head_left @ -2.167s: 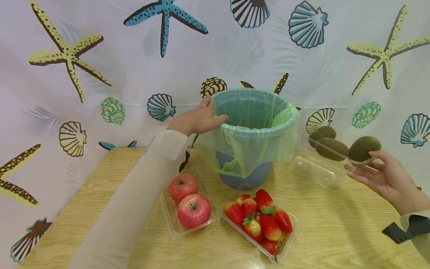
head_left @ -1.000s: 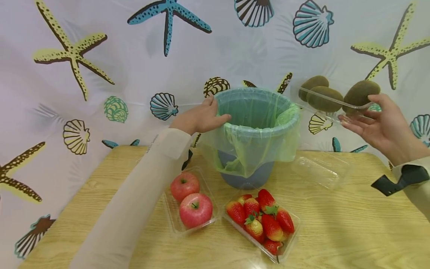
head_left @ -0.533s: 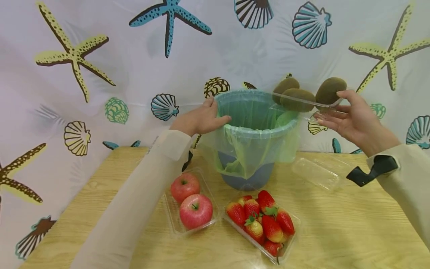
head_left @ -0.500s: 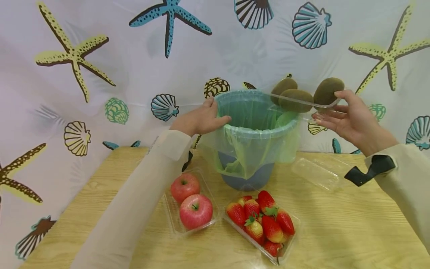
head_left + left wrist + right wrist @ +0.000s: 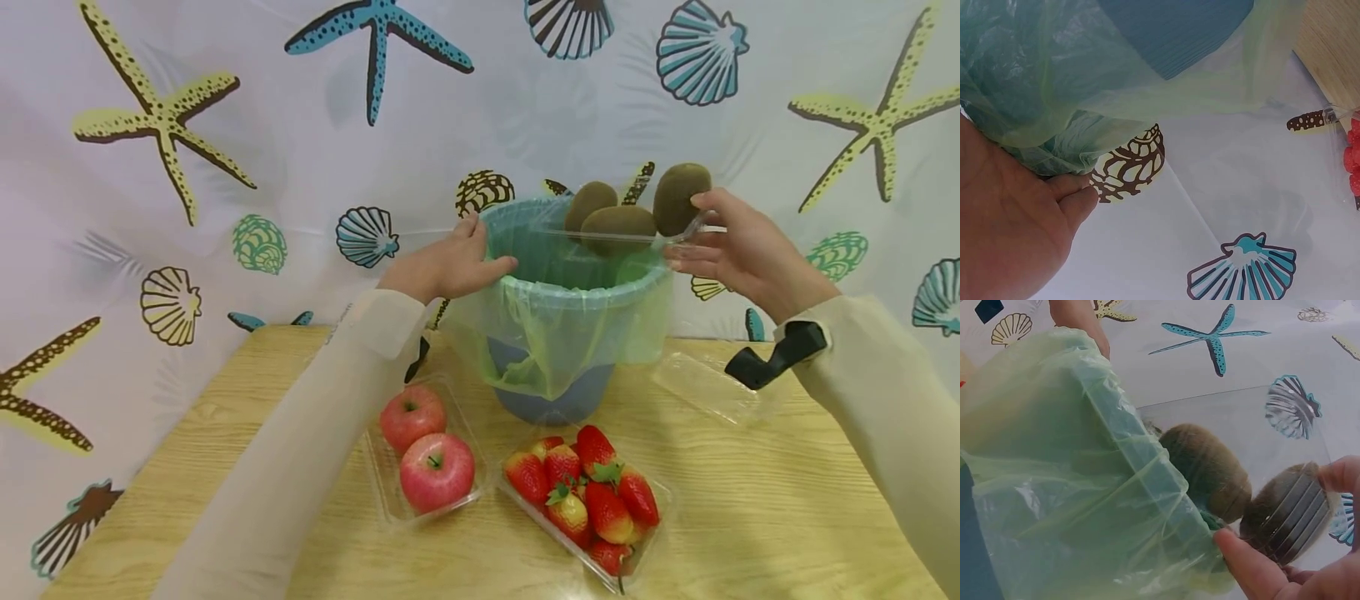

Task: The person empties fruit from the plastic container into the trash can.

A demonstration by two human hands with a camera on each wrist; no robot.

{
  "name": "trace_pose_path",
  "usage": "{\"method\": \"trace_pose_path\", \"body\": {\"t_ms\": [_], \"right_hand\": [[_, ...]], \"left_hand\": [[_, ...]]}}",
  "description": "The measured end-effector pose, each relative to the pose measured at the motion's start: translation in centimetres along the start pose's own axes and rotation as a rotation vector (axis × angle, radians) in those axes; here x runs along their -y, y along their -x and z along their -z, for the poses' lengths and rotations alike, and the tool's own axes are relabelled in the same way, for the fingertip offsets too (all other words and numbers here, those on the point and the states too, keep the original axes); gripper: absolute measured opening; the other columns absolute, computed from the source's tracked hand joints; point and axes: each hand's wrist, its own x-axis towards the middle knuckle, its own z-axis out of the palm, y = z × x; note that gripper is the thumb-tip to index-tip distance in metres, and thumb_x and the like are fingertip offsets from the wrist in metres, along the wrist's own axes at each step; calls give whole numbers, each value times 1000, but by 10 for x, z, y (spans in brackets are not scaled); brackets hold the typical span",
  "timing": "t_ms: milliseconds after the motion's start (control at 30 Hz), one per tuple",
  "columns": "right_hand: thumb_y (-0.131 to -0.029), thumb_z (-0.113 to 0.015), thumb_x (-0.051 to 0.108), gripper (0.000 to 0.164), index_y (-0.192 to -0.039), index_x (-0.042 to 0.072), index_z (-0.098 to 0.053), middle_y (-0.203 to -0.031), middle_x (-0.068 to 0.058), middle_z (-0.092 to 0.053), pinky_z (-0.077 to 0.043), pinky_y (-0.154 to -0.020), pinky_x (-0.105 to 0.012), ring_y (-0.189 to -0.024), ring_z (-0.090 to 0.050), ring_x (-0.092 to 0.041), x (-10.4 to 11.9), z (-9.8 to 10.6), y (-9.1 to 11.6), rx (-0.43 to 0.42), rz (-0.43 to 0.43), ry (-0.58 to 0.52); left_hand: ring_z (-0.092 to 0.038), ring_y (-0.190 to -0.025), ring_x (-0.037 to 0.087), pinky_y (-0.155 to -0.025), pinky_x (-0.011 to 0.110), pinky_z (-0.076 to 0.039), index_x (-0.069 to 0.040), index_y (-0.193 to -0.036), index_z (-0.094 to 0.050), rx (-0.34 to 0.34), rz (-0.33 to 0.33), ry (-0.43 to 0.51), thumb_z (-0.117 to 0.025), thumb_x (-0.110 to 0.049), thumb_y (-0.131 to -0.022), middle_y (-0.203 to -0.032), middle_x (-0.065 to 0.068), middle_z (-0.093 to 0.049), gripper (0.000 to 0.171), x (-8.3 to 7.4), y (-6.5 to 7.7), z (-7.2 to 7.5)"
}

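My right hand grips the near end of a clear plastic container with brown kiwifruit in it. The tray is tilted, its far end over the mouth of the blue bin. A thin green bag lines the bin and hangs over its rim. In the right wrist view the kiwifruit show partly behind the bag's edge. My left hand rests against the bin's left rim, its thumb lying over the edge. The left wrist view shows that hand touching the bag.
On the wooden table, a clear tray with two apples and another with several strawberries stand in front of the bin. A clear plastic container lies right of it. A shell-and-starfish patterned curtain hangs behind.
My right hand has raised the kiwifruit container from the right side and carried it left over the bin, tilting it. The left hand has stayed at the rim.
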Motion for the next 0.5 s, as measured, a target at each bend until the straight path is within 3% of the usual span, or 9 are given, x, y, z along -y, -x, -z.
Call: {"method": "trace_pose_path", "body": {"t_ms": [133, 200, 333, 500], "right_hand": [[-97, -49, 37, 76, -154, 21, 0, -159, -14, 15, -48, -97, -31, -145, -19, -36, 4, -5, -2, 0, 2, 94], [-97, -50, 37, 69, -151, 19, -12, -159, -17, 10, -54, -85, -26, -144, -22, -36, 6, -7, -2, -5, 7, 121], [-96, -52, 38, 69, -152, 16, -19, -159, -20, 6, -55, -77, -23, -135, -37, -33, 8, -17, -5, -21, 22, 201], [-94, -54, 37, 77, -152, 2, -16, -155, -25, -6, -56, -75, -23, -105, -59, -21, 6, -30, -11, -65, 64, 366]], "left_hand": [[13, -147, 27, -119, 47, -13, -1, -151, 11, 2, 0, -1, -27, -57, -99, -157, 14, 24, 85, -2, 0, 1], [13, -148, 27, -119, 47, -13, -1, -151, 11, 1, -2, -5, -27, -57, -99, -157, 14, 23, 85, -3, 0, 2], [12, -148, 26, -119, 47, -12, -2, -151, 10, 2, 2, -10, -27, -57, -99, -157, 13, 23, 85, -3, 0, 2], [11, -148, 27, -119, 46, -12, -2, -151, 11, 6, -2, -9, -27, -57, -98, -158, 13, 21, 85, -1, 1, 1]]}}
